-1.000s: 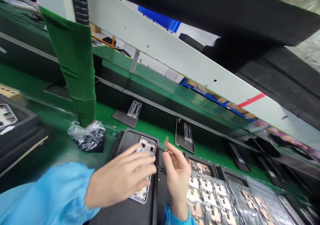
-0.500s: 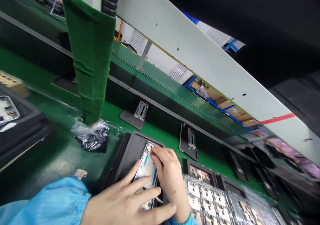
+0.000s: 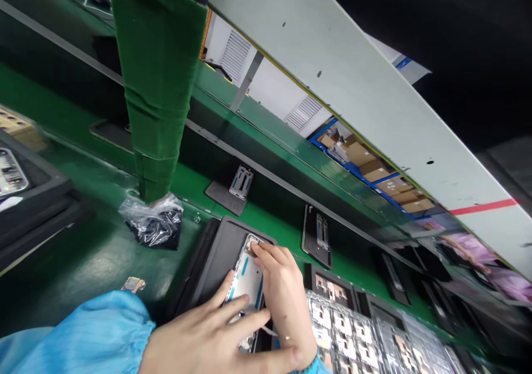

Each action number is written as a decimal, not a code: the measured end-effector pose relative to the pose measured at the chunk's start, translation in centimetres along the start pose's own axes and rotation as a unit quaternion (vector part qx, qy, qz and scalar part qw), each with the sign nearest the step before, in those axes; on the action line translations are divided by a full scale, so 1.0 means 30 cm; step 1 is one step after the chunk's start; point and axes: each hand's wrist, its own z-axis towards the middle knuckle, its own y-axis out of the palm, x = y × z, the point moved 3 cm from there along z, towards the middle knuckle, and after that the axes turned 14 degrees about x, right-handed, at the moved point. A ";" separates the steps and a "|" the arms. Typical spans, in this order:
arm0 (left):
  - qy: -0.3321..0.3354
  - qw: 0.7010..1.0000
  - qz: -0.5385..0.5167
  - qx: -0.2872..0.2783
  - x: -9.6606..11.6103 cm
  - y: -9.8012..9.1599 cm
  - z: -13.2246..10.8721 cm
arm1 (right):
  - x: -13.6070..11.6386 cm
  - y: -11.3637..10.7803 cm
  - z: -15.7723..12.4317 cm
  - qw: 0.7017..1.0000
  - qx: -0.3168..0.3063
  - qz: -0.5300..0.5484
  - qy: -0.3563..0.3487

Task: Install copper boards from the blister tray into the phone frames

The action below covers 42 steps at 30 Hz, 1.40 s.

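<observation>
Both on phone frame (image 3: 248,278) | left hand (image 3: 203,338) flat | right hand (image 3: 284,299) at top corner

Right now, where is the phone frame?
In the head view, the phone frame lies in the black tray, under the left hand and right hand.

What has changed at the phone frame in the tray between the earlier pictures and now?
The right hand has come down from above, its fingers now on the frame's far end. The left hand has moved in, fingers across the near end. The frame stays in the tray; the plastic bag stays beside it.
</observation>
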 end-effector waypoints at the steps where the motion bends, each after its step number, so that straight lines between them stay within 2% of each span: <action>1: -0.001 1.000 0.004 0.000 0.001 -0.005 0.002 | -0.003 0.002 0.000 1.000 -0.001 -0.009 0.002; 6: -0.007 1.000 0.021 0.003 -0.007 -0.003 -0.001 | -0.013 0.009 0.001 0.999 -0.010 -0.047 -0.003; 10: -0.010 0.999 -0.027 -0.041 -0.016 0.033 -0.020 | -0.011 0.022 -0.007 0.996 -0.024 -0.072 -0.040; 12: -0.039 0.996 -0.047 -0.064 -0.020 0.044 -0.034 | -0.002 0.026 -0.024 0.996 -0.022 -0.065 -0.056; 15: -0.111 0.991 -0.063 -0.048 -0.046 0.030 -0.052 | 0.020 0.004 -0.085 0.998 0.023 0.005 -0.054; 17: -0.190 0.981 -0.044 -0.015 -0.107 0.002 -0.056 | 0.046 -0.034 -0.153 0.993 0.101 0.052 0.030; 19: -0.295 0.955 0.010 0.018 -0.218 -0.029 -0.044 | 0.066 -0.070 -0.242 0.973 0.155 0.078 0.151; 20: -0.346 0.937 0.043 0.031 -0.288 -0.039 -0.030 | 0.067 -0.081 -0.286 0.963 0.155 0.094 0.198; 22: -0.408 0.908 0.087 0.036 -0.432 -0.036 0.019 | 0.050 -0.087 -0.356 0.952 0.105 0.141 0.252; 25: -0.483 0.867 0.123 0.005 -0.615 0.027 0.106 | 0.017 -0.085 -0.403 0.937 0.035 0.190 0.291; 27: -0.509 0.852 0.122 -0.017 -0.685 0.083 0.152 | 0.006 -0.088 -0.406 0.932 0.033 0.193 0.304; 31: -0.548 0.826 0.121 -0.051 -0.746 0.161 0.177 | -0.004 -0.097 -0.402 0.945 0.053 0.142 0.291; 36: -0.568 0.810 0.114 -0.087 -0.803 0.211 0.155 | -0.040 -0.083 -0.425 0.956 0.046 0.095 0.273; 39: -0.565 0.814 0.101 -0.089 -0.820 0.240 0.154 | -0.061 -0.063 -0.437 0.946 0.046 0.109 0.301; 42: -0.555 0.825 0.085 -0.066 -0.819 0.260 0.165 | -0.072 -0.040 -0.442 0.926 0.029 0.150 0.346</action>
